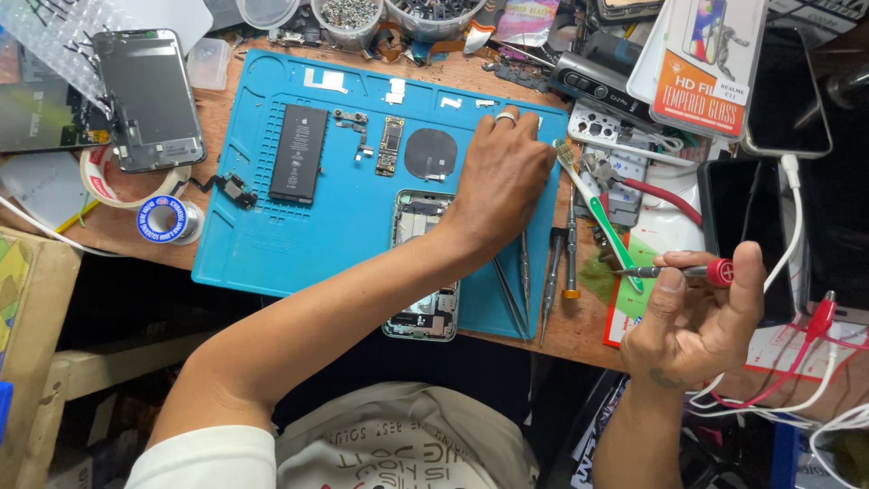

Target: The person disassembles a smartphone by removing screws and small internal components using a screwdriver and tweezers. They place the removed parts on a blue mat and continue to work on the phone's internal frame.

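Observation:
My left hand (501, 177) reaches across the blue work mat (262, 244), fingers curled down near the mat's upper right corner; what the fingertips touch is hidden. Under my forearm lies an opened phone body (418, 272) with its insides showing. My right hand (697, 312) hovers off the mat to the right, gripping a small screwdriver with a red cap (690, 271) between thumb and fingers. On the mat lie a black battery (298, 152), a small circuit board (389, 145) and a round black coil (429, 153).
A detached phone screen (149, 98) lies at upper left beside tape rolls (168, 219). Tweezers and drivers (548, 272) rest at the mat's right edge, with a green toothbrush (602, 222). Dark phones (786, 91), white cables, red clip leads and parts tubs crowd the right and back.

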